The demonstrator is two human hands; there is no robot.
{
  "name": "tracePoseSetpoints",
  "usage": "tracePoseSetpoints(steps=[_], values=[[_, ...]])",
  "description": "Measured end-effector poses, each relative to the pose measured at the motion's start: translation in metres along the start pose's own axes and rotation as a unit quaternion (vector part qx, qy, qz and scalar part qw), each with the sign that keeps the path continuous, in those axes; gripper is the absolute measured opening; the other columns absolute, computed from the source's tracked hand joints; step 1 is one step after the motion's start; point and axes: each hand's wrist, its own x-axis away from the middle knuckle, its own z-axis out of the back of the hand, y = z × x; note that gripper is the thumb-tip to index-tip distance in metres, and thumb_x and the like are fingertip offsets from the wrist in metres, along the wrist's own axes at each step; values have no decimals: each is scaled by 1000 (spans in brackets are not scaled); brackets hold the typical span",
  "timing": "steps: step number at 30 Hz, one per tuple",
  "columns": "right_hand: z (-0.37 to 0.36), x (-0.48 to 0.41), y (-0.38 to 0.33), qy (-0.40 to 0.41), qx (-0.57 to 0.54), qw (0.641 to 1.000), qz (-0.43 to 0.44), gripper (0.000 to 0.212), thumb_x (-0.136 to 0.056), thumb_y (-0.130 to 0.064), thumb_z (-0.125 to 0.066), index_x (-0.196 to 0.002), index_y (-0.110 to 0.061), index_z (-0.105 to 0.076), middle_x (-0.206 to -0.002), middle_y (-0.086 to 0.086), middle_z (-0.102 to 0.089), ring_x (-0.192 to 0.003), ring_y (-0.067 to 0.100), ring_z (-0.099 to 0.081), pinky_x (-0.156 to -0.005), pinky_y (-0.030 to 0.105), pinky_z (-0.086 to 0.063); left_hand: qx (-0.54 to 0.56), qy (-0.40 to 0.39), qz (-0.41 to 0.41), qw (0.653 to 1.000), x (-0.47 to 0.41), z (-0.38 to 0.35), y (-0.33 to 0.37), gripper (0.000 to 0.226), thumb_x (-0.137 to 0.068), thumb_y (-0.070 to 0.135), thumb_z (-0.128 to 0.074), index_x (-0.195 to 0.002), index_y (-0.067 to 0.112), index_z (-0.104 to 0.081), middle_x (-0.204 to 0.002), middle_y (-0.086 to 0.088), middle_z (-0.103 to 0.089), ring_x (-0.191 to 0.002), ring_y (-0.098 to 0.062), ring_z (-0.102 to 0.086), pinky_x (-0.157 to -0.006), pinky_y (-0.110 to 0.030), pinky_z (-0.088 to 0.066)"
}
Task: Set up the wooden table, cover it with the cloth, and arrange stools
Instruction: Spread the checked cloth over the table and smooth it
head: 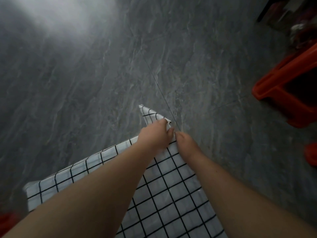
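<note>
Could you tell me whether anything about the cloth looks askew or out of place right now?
Yes: the far corner of the checked cloth sticks up in a bunched point, pinched by the left hand, with the right hand beside it.

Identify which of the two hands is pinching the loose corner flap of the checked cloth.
The left hand: its fingers grip the corner flap of the checked cloth. The right hand only rests fingertips along the cloth's edge beside it.

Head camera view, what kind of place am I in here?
Probably a room in a home or small eatery: a grey marble-look tiled floor, a checked cloth spread over a table, and a red plastic stool nearby.
</note>
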Motion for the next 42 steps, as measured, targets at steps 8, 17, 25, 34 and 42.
tracePoseSetpoints(steps=[8, 17, 25, 34, 42], values=[[2, 33, 5, 78, 114, 981, 139, 40, -102, -26, -43, -140, -20, -52, -136, 3, -58, -125, 23, -53, -99, 33, -42, 3, 45, -27, 999, 18, -4, -2, 57, -100, 45, -42, -150, 18, -33, -150, -7, -44, -142, -29, -34, -118, -49, -22], [-5, 105, 29, 31, 302, 930, 208, 66, -99, -21, -47, -159, -15, -20, -169, 4, -5, -154, 20, -1, -126, 36, -6, -9, -5, 7, 1000, 110, 5, -2, 69, -101, 40, -38, -159, 20, -6, -167, -8, -4, -154, -29, 0, -124, -48, -9], [36, 185, 46, -16, 395, 897, 198, 66, -99, -26, -40, -160, -21, -13, -169, 1, -4, -154, 17, 1, -122, 33, 0, 5, -17, 75, 997, 211, -8, 13, 67, -103, 45, -35, -159, 24, -6, -168, -5, -5, -154, -27, -2, -124, -48, -9], [111, 340, 35, -42, 426, 874, 231, 67, -100, -29, -42, -160, -21, -14, -168, 1, -11, -154, 20, -6, -123, 40, -8, 19, 15, 132, 991, 395, -3, 78, 66, -102, 46, -34, -159, 24, -8, -167, -6, -8, -153, -28, -5, -123, -51, -13], [193, 435, 31, -64, 453, 845, 276, 65, -100, -30, -42, -160, -23, -16, -167, -2, -16, -153, 19, -10, -123, 39, -10, 41, 52, 175, 982, 485, 19, 173, 68, -102, 49, -34, -159, 23, -9, -167, -9, -11, -153, -31, -6, -123, -51, -14]])
